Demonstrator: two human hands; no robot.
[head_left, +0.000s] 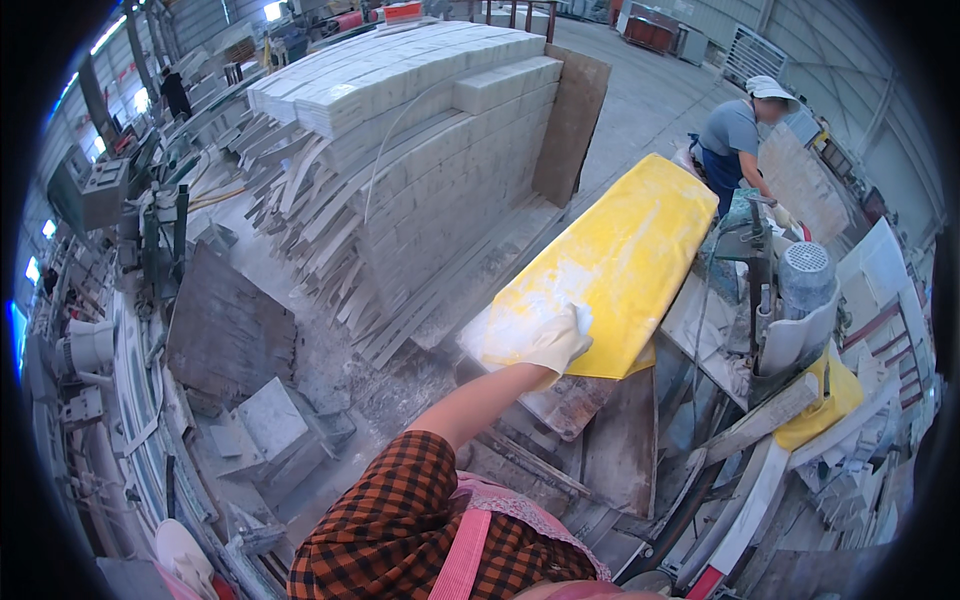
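My left hand, in a pale cream glove, rests on a yellow sheet near its lower edge. The fingers look curled together; whatever they hold, if anything, I cannot make out. A white, powdery patch covers the yellow surface around and beyond the hand. The sheet lies smooth over a long flat support, with stone-like slabs and a brown board showing beneath its near end. An orange-and-black checked sleeve covers my upper arm. My right hand is out of view.
A large stack of white-grey stone strips stands ahead, ending at a brown board. A person in a pale hat works at the right, beyond a motor. Another yellow cloth hangs at right. Stone blocks lie left.
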